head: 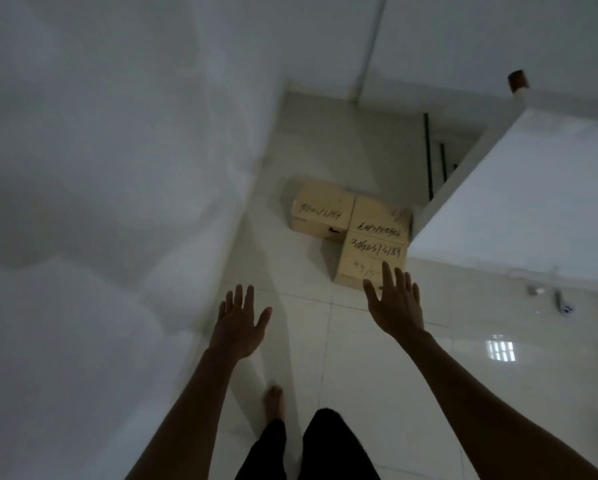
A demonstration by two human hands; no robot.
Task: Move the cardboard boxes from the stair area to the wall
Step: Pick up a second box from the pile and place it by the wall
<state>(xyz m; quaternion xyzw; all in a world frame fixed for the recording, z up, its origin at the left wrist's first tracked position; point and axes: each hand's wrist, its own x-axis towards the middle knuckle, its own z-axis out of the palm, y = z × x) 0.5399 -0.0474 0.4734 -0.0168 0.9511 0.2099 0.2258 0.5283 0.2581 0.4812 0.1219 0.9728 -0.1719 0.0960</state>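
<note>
Three tan cardboard boxes with handwritten numbers lie together on the white tiled floor ahead of me, beside the low white stair wall. The far-left box [320, 211] sits behind; a second box [380, 216] lies to its right; the nearest box [368, 256] is in front of that. My right hand [394, 301] reaches out with fingers spread, its fingertips overlapping the nearest box's front edge. My left hand [240, 322] is stretched forward over bare floor, fingers apart and empty, left of the boxes.
A white wall [100, 168] runs along my left. A white stair parapet [519, 188] stands to the right, with a dark stairwell opening [446, 161] behind the boxes. Small tools [560, 303] lie on the floor at right. My bare foot [273, 401] is below.
</note>
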